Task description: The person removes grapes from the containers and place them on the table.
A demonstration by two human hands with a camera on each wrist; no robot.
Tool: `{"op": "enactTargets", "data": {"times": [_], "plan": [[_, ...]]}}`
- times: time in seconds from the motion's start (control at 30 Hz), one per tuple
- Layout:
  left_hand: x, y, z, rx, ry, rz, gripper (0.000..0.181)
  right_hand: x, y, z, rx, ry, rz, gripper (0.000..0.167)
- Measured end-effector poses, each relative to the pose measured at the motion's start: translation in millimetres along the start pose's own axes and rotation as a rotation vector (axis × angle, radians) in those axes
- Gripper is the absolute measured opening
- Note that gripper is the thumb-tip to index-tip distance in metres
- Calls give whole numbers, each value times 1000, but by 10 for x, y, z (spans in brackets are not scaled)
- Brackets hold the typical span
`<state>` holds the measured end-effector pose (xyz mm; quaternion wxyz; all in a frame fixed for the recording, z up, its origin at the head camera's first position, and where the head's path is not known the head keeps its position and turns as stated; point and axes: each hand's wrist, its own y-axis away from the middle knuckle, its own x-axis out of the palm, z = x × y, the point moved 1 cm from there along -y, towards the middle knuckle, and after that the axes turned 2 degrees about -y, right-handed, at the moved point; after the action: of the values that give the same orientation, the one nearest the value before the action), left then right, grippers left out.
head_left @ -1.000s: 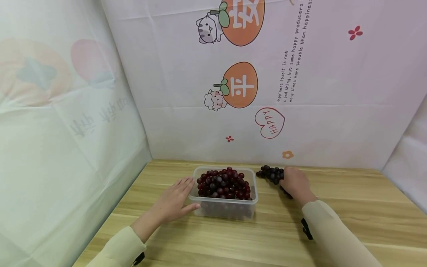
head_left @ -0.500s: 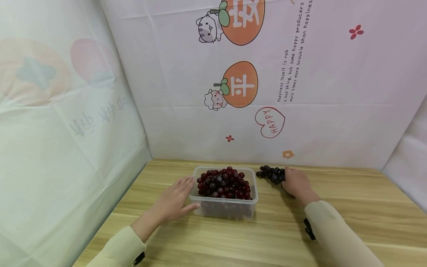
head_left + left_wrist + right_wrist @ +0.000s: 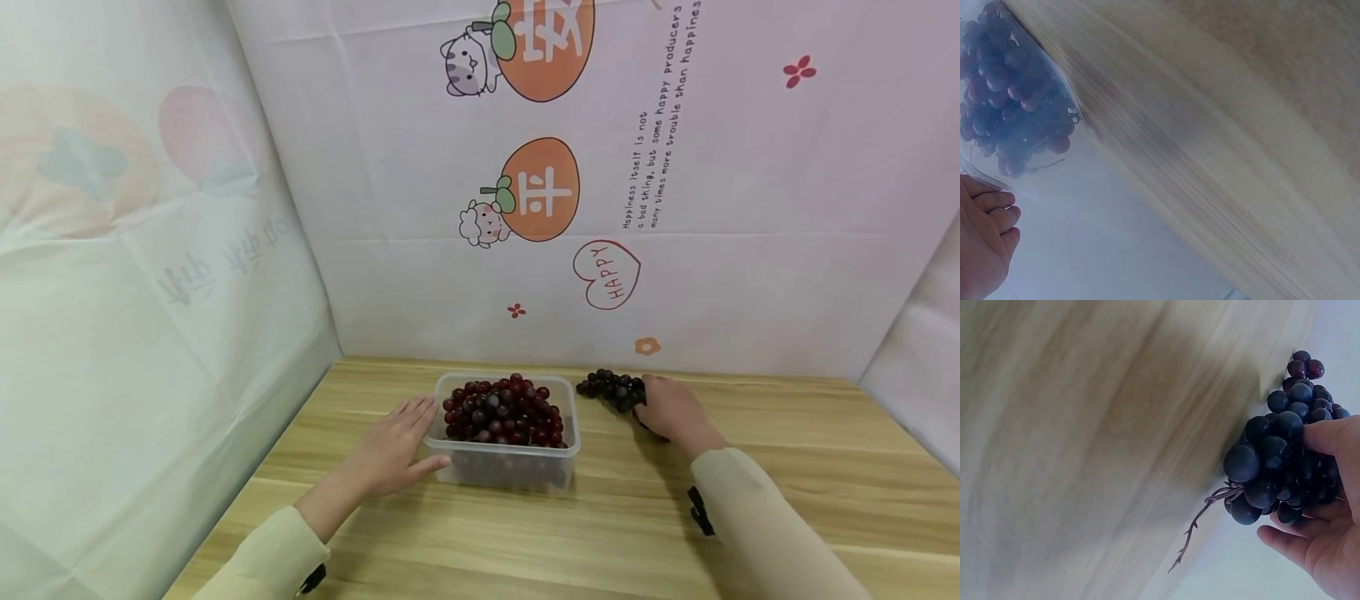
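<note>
A clear plastic container stands on the table, filled with dark red grapes. My left hand rests against its left side with fingers extended, the fingertips at the rim. To the right of the container, near the back of the table, lies a bunch of black grapes. My right hand grips the right end of that bunch. In the right wrist view, the thumb is on one side of the black grapes and the fingers curl under the other. A bare brown stem sticks out from the bunch.
The wooden table ends at a white printed cloth hanging behind it. Another cloth hangs along the left side, and white cloth shows at the right edge.
My right hand has shifted slightly to the right, and a little more of the black grapes shows beside it. The left hand and the container have stayed put.
</note>
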<state>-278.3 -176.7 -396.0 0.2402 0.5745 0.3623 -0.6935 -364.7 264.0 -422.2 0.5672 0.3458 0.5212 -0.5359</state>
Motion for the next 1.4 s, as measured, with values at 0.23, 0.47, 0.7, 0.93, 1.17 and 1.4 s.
{"op": "enactTargets", "data": {"times": [0.23, 0.47, 0.7, 0.93, 1.17, 1.4], "plan": [[6, -3, 4, 3, -3, 0, 85, -13, 8, -22, 13, -17, 19, 50], [15, -10, 13, -1, -7, 7, 84, -68, 8, -12, -13, -16, 19, 59], [18, -15, 18, -2, -5, 12, 84, -123, 11, 16, -56, -15, -4, 59], [1, -15, 17, -2, -14, 12, 84, -279, 17, 174, -89, -17, -53, 55], [2, -15, 24, 6, -10, 4, 84, -454, 27, 415, -188, 7, -200, 50], [12, -11, 25, 4, -3, 7, 83, -540, 4, 682, -326, -19, -359, 43]]}}
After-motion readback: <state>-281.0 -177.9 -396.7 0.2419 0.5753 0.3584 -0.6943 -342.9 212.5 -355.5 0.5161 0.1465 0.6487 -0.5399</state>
